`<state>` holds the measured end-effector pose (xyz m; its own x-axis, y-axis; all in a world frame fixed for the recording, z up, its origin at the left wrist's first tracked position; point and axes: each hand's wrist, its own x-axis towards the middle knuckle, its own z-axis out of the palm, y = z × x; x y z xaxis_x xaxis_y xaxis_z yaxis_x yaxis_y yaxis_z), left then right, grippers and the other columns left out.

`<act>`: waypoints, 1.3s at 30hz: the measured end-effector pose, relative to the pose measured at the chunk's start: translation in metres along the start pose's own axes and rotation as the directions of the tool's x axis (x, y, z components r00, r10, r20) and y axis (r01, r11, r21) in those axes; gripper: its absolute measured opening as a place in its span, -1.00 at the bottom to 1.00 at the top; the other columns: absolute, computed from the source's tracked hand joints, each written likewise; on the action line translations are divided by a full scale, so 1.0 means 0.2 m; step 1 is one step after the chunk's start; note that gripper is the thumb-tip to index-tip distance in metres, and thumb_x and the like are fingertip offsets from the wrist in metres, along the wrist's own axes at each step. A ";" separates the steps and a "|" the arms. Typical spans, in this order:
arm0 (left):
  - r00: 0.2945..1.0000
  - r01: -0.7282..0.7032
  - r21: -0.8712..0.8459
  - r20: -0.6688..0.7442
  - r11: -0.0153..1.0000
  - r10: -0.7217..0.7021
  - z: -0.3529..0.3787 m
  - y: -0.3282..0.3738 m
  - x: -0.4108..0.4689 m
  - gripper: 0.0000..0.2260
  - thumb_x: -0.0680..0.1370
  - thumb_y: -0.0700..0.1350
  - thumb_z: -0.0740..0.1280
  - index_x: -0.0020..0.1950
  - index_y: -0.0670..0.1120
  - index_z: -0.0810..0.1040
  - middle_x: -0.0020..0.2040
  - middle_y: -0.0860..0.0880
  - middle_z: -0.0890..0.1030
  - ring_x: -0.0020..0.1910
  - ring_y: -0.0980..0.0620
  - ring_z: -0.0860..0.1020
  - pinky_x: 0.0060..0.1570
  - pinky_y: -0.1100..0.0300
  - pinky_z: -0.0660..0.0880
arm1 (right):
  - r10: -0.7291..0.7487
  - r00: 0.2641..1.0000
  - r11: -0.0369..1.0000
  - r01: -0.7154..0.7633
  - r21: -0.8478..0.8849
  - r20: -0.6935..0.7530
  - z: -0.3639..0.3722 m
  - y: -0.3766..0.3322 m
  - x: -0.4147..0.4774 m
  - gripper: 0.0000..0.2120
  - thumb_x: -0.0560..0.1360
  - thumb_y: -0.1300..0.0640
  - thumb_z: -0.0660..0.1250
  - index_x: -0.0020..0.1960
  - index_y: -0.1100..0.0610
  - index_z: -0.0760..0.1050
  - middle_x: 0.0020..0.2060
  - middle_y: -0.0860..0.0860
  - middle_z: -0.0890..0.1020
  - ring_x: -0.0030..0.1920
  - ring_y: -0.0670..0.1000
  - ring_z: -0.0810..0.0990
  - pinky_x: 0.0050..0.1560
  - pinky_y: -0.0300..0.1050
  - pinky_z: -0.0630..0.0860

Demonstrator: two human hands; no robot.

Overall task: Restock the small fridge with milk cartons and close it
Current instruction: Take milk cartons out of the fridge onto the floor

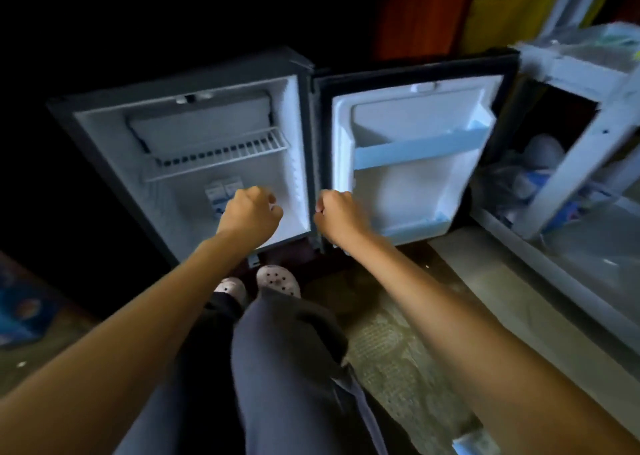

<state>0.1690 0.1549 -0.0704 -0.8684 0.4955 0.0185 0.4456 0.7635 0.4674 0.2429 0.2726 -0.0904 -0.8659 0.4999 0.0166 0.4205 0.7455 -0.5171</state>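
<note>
The small fridge (104, 136) stands open in front of me, its white inside lit. Its door (415, 164) is swung fully open to the right, with bare door shelves. Two milk cartons (221, 191) stand side by side on the fridge floor, under the wire shelf (221, 153). My left hand (251, 212) is inside the fridge, just right of the cartons, fingers curled shut with nothing seen in them. My right hand (341, 214) is a loose fist in front of the door's hinge edge, apart from it, holding nothing.
A white shelf unit (571, 164) stands right of the door, with plastic bags and packets inside it. My feet in pale clogs (277, 280) are just below the fridge. Blue packaging (20, 312) lies on the floor at left. A small white-blue item (474, 442) lies by my right arm.
</note>
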 end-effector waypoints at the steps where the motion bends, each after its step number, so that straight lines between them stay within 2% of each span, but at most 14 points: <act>1: 0.999 0.037 0.006 -0.001 0.999 -0.037 -0.02 -0.08 0.04 -0.75 0.54 -0.21 0.19 0.12 -0.31 0.54 0.10 -0.32 0.56 0.08 -0.31 0.52 -0.02 -0.04 0.48 | -0.014 1.000 1.000 0.014 -0.015 0.027 0.05 -0.05 0.06 -0.79 0.50 0.28 0.15 0.08 0.30 0.47 0.08 0.26 0.52 0.09 0.27 0.50 -0.01 -0.02 0.44; 4: 0.991 0.129 0.026 0.038 0.991 -0.130 -0.02 -0.29 0.14 -0.78 0.55 -0.20 0.17 0.05 -0.29 0.53 0.07 -0.30 0.55 0.02 -0.26 0.50 -0.12 0.07 0.38 | -0.048 0.993 0.997 0.054 -0.054 0.109 0.21 -0.17 0.23 -0.78 0.51 0.27 0.16 0.10 0.30 0.47 0.09 0.24 0.52 0.10 0.26 0.50 0.02 0.00 0.46; 8: 0.967 0.244 0.025 0.071 0.969 -0.245 0.02 -0.57 0.33 -0.72 0.54 -0.18 0.19 0.22 -0.24 0.48 0.20 -0.25 0.50 0.15 -0.25 0.48 0.01 0.09 0.42 | -0.094 0.978 0.990 0.111 -0.085 0.189 0.45 -0.30 0.48 -0.77 0.52 0.26 0.16 0.12 0.29 0.48 0.11 0.23 0.54 0.11 0.24 0.51 -0.02 -0.06 0.42; 10: 0.962 0.261 0.032 0.079 0.965 -0.263 0.06 -0.69 0.45 -0.69 0.53 -0.20 0.20 0.26 -0.24 0.45 0.23 -0.25 0.49 0.18 -0.26 0.48 0.08 0.06 0.44 | -0.116 0.969 0.986 0.139 -0.095 0.218 0.57 -0.34 0.61 -0.77 0.51 0.27 0.17 0.12 0.30 0.48 0.11 0.22 0.55 0.10 0.23 0.52 -0.01 -0.06 0.44; 15: 0.960 0.237 0.057 0.137 0.970 -0.243 0.20 -0.91 0.74 -0.71 0.54 -0.22 0.19 0.26 -0.23 0.39 0.23 -0.23 0.47 0.15 -0.21 0.48 -0.07 0.10 0.38 | -0.145 0.948 0.971 0.191 -0.142 0.283 0.85 -0.35 0.93 -0.73 0.51 0.29 0.18 0.18 0.32 0.46 0.16 0.22 0.53 0.16 0.23 0.51 0.08 -0.02 0.46; 17: 0.959 0.220 0.079 0.168 0.972 -0.230 0.26 -0.99 0.85 -0.67 0.54 -0.22 0.19 0.30 -0.23 0.34 0.27 -0.21 0.44 0.19 -0.20 0.46 0.00 0.08 0.42 | -0.163 0.939 0.964 0.217 -0.157 0.302 0.95 -0.33 1.05 -0.72 0.50 0.31 0.17 0.19 0.32 0.43 0.19 0.22 0.51 0.19 0.22 0.49 0.05 -0.04 0.44; 20: 0.955 0.213 0.057 0.200 0.975 -0.221 0.35 -1.09 1.01 -0.59 0.54 -0.29 0.16 0.39 -0.22 0.25 0.35 -0.19 0.37 0.26 -0.18 0.42 0.18 0.03 0.45 | -0.211 0.922 0.940 0.282 -0.191 0.324 1.07 -0.32 1.21 -0.59 0.50 0.33 0.18 0.35 0.31 0.29 0.34 0.21 0.37 0.34 0.19 0.36 0.22 0.00 0.40; 22: 0.957 0.217 0.070 0.179 0.974 -0.226 0.39 -1.14 1.10 -0.51 0.54 -0.32 0.14 0.46 -0.19 0.15 0.43 -0.15 0.28 0.35 -0.16 0.35 0.29 0.02 0.36 | -0.231 0.912 0.927 0.312 -0.209 0.338 1.13 -0.32 1.30 -0.45 0.51 0.32 0.19 0.46 0.27 0.12 0.48 0.16 0.16 0.46 0.16 0.18 0.38 0.02 0.32; 25: 0.971 0.188 0.095 0.130 0.978 -0.199 0.45 -1.20 1.22 -0.41 0.55 -0.32 0.12 0.53 -0.16 -0.04 0.55 -0.13 0.02 0.51 -0.10 0.08 0.43 0.00 0.19 | -0.231 0.907 0.912 0.327 -0.246 0.351 1.19 -0.33 1.42 -0.32 0.51 0.33 0.18 0.52 0.23 -0.11 0.54 0.11 -0.11 0.53 0.13 -0.07 0.47 0.10 0.19; 27: 0.980 0.127 0.109 0.141 0.986 -0.142 0.48 -1.23 1.28 -0.37 0.58 -0.29 0.14 0.54 -0.17 -0.16 0.56 -0.12 -0.16 0.55 -0.09 -0.09 0.49 -0.02 0.08 | -0.238 0.911 0.896 0.340 -0.287 0.337 1.23 -0.34 1.49 -0.28 0.51 0.32 0.18 0.52 0.23 -0.17 0.54 0.10 -0.16 0.54 0.12 -0.13 0.46 0.17 0.18; 29: 0.982 0.091 0.127 0.156 0.988 -0.110 0.51 -1.24 1.34 -0.33 0.58 -0.26 0.17 0.53 -0.18 -0.20 0.56 -0.11 -0.20 0.55 -0.09 -0.15 0.50 -0.03 0.06 | -0.251 0.908 0.877 0.361 -0.319 0.336 1.29 -0.32 1.55 -0.27 0.52 0.26 0.19 0.52 0.23 -0.19 0.54 0.11 -0.16 0.54 0.12 -0.14 0.45 0.19 0.18; 32: 0.991 0.037 0.221 0.118 0.975 -0.064 0.55 -1.25 1.39 -0.30 0.54 -0.25 0.25 0.53 -0.20 -0.14 0.56 -0.12 -0.13 0.55 -0.09 -0.10 0.45 -0.05 0.21 | -0.265 0.900 0.861 0.382 -0.336 0.346 1.34 -0.30 1.57 -0.26 0.54 0.21 0.19 0.52 0.22 -0.24 0.53 0.11 -0.20 0.54 0.12 -0.17 0.45 0.17 0.19; 36: 0.998 -0.009 0.347 0.059 0.938 -0.012 0.60 -1.25 1.37 -0.36 0.52 -0.29 0.27 0.50 -0.23 0.00 0.54 -0.18 -0.02 0.54 -0.10 -0.03 0.32 0.02 0.38 | -0.335 0.912 0.862 0.397 -0.314 0.235 1.40 -0.23 1.53 -0.32 0.53 0.38 0.10 0.52 0.23 -0.21 0.53 0.13 -0.17 0.54 0.15 -0.14 0.44 0.12 0.18; 39: 0.995 -0.044 0.378 -0.063 0.925 0.073 0.63 -1.27 1.33 -0.43 0.45 -0.34 0.34 0.41 -0.23 0.22 0.47 -0.21 0.20 0.48 -0.12 0.20 0.19 0.03 0.45 | -0.477 0.877 0.837 0.473 -0.276 0.059 1.45 -0.17 1.47 -0.33 0.42 0.49 0.19 0.48 0.32 0.08 0.48 0.26 0.14 0.49 0.25 0.14 0.35 0.17 0.32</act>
<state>-0.1474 0.1448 -0.2957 -0.8453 0.5231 0.1084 0.5327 0.8406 0.0977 -0.1049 0.2669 -0.3151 -0.9758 0.0572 0.2111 0.0168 0.9819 -0.1886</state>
